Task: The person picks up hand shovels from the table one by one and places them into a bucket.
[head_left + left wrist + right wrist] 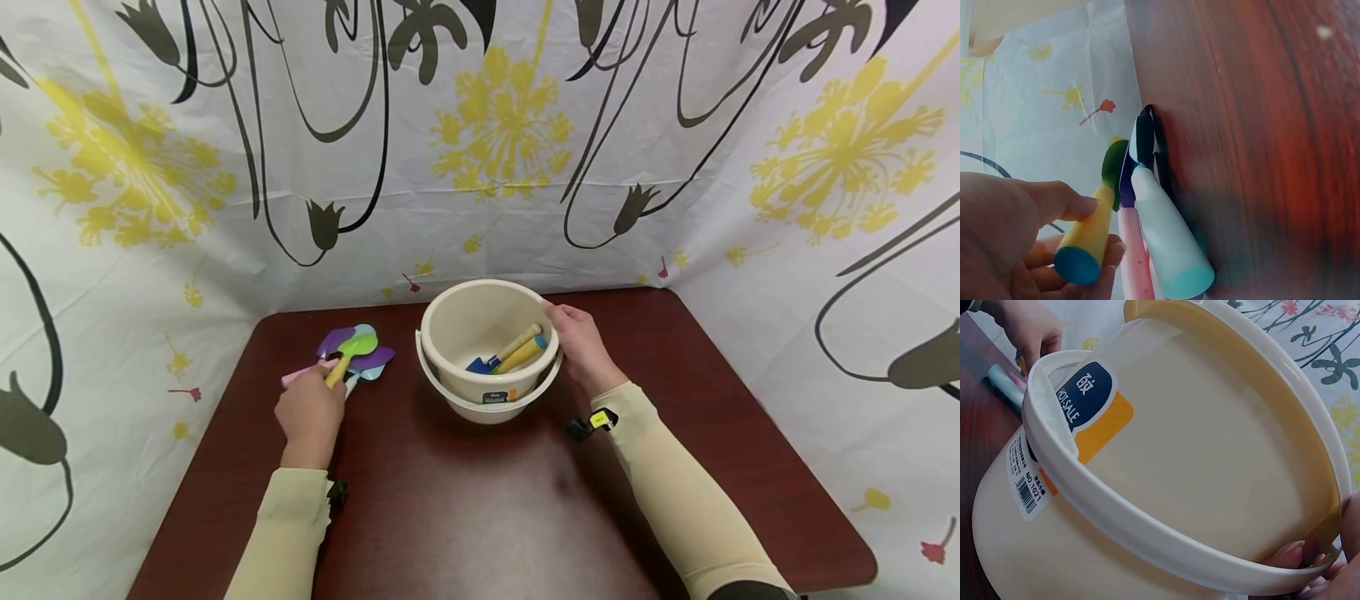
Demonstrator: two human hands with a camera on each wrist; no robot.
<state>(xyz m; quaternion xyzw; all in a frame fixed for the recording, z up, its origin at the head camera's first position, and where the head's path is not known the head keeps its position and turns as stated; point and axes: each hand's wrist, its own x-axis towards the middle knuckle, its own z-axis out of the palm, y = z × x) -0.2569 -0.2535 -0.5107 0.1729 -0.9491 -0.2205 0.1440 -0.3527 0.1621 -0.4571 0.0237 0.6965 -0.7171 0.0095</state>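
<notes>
My left hand pinches the yellow handle of a toy shovel with a green head, thumb on one side and fingers on the other. Right beside it lie a pink-handled shovel with a purple head and a pale blue-handled shovel. My right hand grips the right rim of a cream bucket, its fingertips showing at the rim in the right wrist view. Inside the bucket rest a tool with a blue head and tan handle, and a yellow handle with a blue end.
The bucket's bail hangs down across its front, over a label. A dark red-brown wooden table bears everything. Patterned white sheeting stands around its back and sides.
</notes>
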